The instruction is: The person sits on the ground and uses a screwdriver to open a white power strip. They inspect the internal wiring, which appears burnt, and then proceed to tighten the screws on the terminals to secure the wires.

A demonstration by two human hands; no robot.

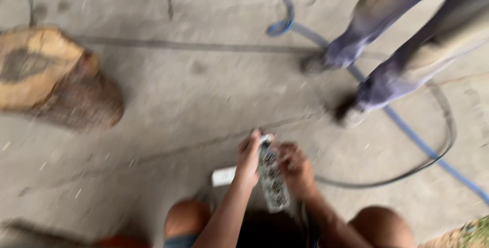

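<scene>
- White and speckled, a long flat strip (pixel 271 179) sits upright between both hands, above the person's knees and over the concrete floor (pixel 193 90).
- Left hand (pixel 248 159) grips the strip's left edge near its top, fingers curled on it.
- Right hand (pixel 295 169) is closed against the strip's right side; blur hides the exact grip.
- Nearby: a small white piece (pixel 224 176) just left of the wrist, a black cable (pixel 407 174), a blue hose (pixel 423 148), a log (pixel 56 77), and another person's legs (pixel 387 49).
</scene>
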